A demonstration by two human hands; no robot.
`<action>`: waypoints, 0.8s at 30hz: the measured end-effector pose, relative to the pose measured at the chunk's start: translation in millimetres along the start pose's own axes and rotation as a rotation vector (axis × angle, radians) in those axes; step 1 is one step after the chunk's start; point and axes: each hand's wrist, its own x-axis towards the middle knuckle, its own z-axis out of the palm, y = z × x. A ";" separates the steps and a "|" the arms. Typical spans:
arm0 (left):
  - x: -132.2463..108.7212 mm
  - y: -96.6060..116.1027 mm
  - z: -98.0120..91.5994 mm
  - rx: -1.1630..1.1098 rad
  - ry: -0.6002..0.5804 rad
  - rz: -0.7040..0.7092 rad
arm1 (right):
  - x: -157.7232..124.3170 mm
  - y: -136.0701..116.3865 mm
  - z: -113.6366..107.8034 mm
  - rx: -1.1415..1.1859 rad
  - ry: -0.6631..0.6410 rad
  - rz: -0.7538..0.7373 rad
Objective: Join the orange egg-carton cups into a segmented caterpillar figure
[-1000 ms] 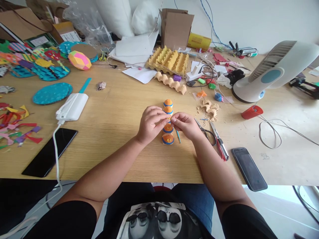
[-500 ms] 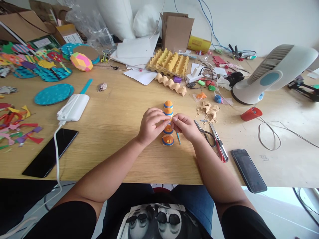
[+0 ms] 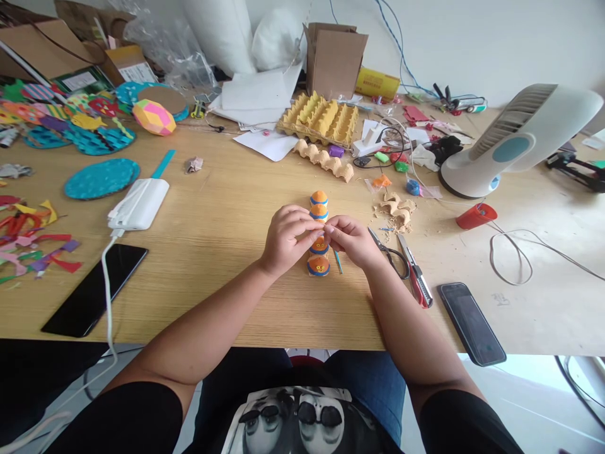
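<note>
Over the middle of a row of orange-and-blue egg-carton cups (image 3: pixel 319 265), my left hand (image 3: pixel 289 237) and my right hand (image 3: pixel 350 239) meet fingertip to fingertip. Both are closed in a pinch. Whatever sits between the fingertips is too small and too covered to name. The front cup carries a small face with yellow eyes, and the cup behind it has similar marks. My fingers partly hide the middle cups. A thin blue stick (image 3: pixel 338 262) lies just right of the row, below my right hand.
Scissors (image 3: pixel 397 257) and a red utility knife (image 3: pixel 416 277) lie beside my right forearm, with a phone (image 3: pixel 472 323) farther right. Carton scraps (image 3: pixel 397 209) and a white fan (image 3: pixel 515 142) stand beyond. At left are a power bank (image 3: pixel 139 205) and a black phone (image 3: pixel 94 291).
The fingertips have come closer together, and the yellow bit that showed between them is now mostly covered. My right hand has shifted slightly left.
</note>
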 end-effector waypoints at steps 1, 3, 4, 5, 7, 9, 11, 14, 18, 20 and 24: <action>0.1 -0.1 0.0 -0.003 0.006 0.002 | -0.2 -0.1 -0.2 0.004 0.002 -0.002; 0.4 -0.3 -0.1 -0.007 0.012 0.000 | -0.3 0.0 -0.6 0.012 0.003 -0.005; 0.5 -0.3 -0.2 -0.006 0.009 -0.006 | -0.2 0.0 -0.8 0.015 0.002 -0.005; 0.7 -0.5 -0.4 -0.004 0.005 -0.014 | -0.1 0.0 -0.8 0.013 0.001 -0.004; 1.0 -0.8 -0.6 0.004 -0.002 -0.023 | 0.1 -0.1 -0.6 -0.002 0.002 -0.003; 1.1 -1.2 -0.7 0.009 -0.002 -0.017 | 0.2 -0.5 0.0 -0.019 0.007 -0.006; 0.9 -1.7 -0.3 0.008 0.003 -0.007 | 0.3 -0.7 0.5 -0.027 0.016 -0.013; 0.4 -1.9 0.6 -0.005 0.011 0.001 | 0.4 -0.6 1.0 -0.018 0.029 -0.025; 0.1 -0.8 1.5 -0.001 -0.005 -0.033 | 0.8 0.3 0.8 -0.002 0.063 -0.009; 0.1 -0.7 2.0 -0.003 -0.007 -0.038 | 1.3 1.8 0.4 0.006 0.074 0.002; -0.4 -2.4 3.8 0.001 -0.003 -0.029 | 2.7 7.7 -0.4 0.030 0.067 0.009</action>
